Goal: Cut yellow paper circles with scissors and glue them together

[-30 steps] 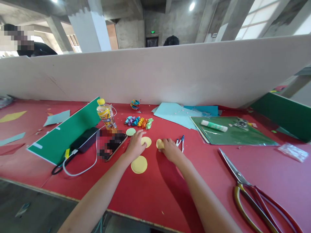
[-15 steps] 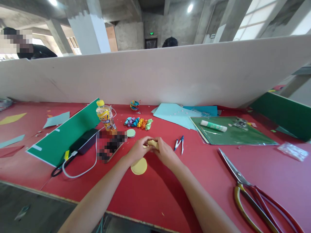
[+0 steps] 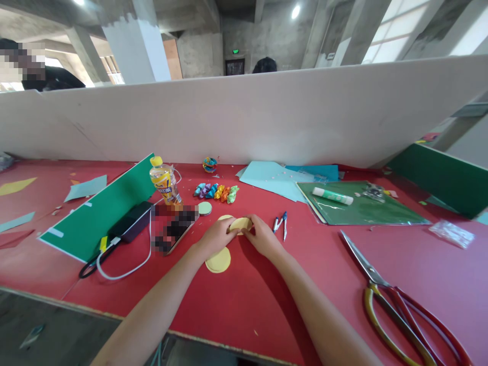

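Between my two hands is a pale yellow paper circle (image 3: pixel 241 224), pinched at its edges above the red table. My left hand (image 3: pixel 214 235) grips its left side and my right hand (image 3: pixel 261 235) its right side. Another yellow circle (image 3: pixel 225 217) shows partly behind my left hand. Nearer to me, a small stack of yellow paper circles (image 3: pixel 218 261) lies flat below my left wrist. A blue and white drawing compass (image 3: pixel 282 223) lies with its legs apart, just right of my right hand. A pale green paper circle (image 3: pixel 205 208) sits beyond my left hand.
Left are a phone (image 3: pixel 176 231), a black box (image 3: pixel 130 222) with a white cable, and a drink bottle (image 3: pixel 166 182). Folded coloured paper pieces (image 3: pixel 216 192) lie behind. Large scissors (image 3: pixel 373 277) and a glue stick (image 3: pixel 332 195) on green sheets (image 3: pixel 366 216) lie right.
The yellow paper between my hands was bent and now shows as a flatter, wider disc. A yellow circle behind my left hand has come into view.
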Tool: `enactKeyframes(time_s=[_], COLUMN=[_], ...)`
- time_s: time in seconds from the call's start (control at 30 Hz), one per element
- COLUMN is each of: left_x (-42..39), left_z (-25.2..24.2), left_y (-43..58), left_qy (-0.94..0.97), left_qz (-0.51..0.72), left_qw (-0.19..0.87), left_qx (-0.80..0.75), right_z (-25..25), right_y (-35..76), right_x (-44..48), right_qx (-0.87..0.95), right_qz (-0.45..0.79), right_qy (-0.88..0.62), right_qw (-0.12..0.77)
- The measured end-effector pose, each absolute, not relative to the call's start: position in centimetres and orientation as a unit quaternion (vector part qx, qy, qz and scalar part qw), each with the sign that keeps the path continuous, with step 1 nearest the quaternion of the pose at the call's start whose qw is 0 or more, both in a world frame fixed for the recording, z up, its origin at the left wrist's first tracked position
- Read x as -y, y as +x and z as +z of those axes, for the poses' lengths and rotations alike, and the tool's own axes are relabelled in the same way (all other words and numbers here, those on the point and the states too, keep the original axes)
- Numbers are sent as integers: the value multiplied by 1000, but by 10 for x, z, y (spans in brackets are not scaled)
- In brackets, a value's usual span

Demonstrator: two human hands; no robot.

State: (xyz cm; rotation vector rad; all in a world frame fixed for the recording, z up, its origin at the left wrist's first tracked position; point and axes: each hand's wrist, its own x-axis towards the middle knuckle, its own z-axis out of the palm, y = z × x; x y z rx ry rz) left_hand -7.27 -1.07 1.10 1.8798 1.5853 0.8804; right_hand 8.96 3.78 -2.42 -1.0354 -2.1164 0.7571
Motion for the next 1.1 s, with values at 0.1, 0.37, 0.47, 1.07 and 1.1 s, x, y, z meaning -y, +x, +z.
enactKeyframes(time_s=[0.1,0.37,0.47,1.07,1.1], left_x=[10,5,4,1,1], left_z=[10,3,1,5,6], left_y=[-71,-74,-73,-73,-74], left_qy=[697,647,632,562,563], left_qz=[326,424,439,491,489], left_qw=[263,317,338,401,400], left_qx=[-582,-548,-541,-532,-533], right_z=[-23,-22,-19,-18,-18], right_y=[89,88,88,82,81], right_x=[-37,-38,-36,-36,-35], right_qx=[808,708,683,534,529], right_qz=[300,421,418,604,609], right_qy=[-380,-384,-415,-362,-358], right_qw=[336,417,432,468,470])
